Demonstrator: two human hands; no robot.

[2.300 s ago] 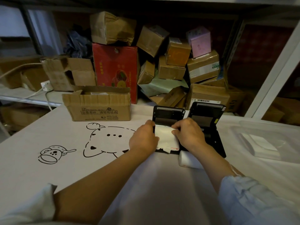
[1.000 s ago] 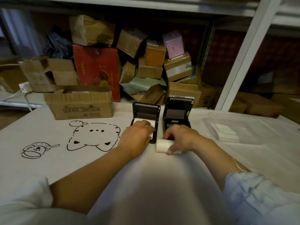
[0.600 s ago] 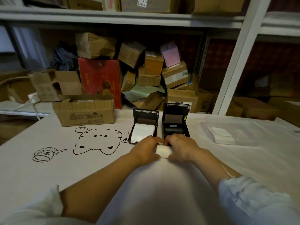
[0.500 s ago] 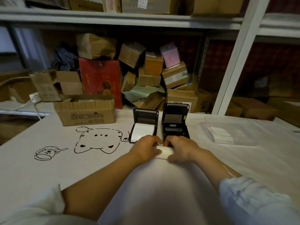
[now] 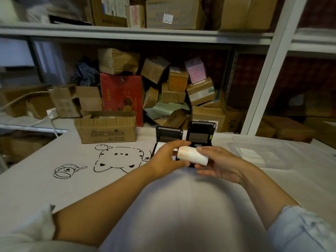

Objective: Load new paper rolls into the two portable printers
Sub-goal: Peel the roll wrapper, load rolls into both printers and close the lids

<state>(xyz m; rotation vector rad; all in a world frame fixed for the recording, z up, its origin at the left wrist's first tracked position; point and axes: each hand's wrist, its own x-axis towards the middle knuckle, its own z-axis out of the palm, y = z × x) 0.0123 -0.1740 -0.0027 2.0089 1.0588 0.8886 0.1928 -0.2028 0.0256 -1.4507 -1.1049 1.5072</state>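
Observation:
Two black portable printers stand side by side on the table with their lids up. The left printer [image 5: 169, 136] has white paper lying in its bay; the right printer [image 5: 201, 135] has its bay hidden behind my hands. A white paper roll [image 5: 192, 155] with red print near one end is held in the air just in front of the printers. My left hand [image 5: 168, 157] grips its left end with curled fingers. My right hand [image 5: 217, 163] holds its right end, thumb on top and fingers underneath.
A white table cover [image 5: 54, 188] with cartoon drawings spreads around. An open cardboard box [image 5: 106, 129] stands at the back left. A clear plastic tray [image 5: 272, 151] with white sheets lies at the right. Stacked boxes fill the shelf behind the printers.
The roll was lying on the table under both hands; now it is lifted off the table and held in front of the printers. The camera has tilted upward.

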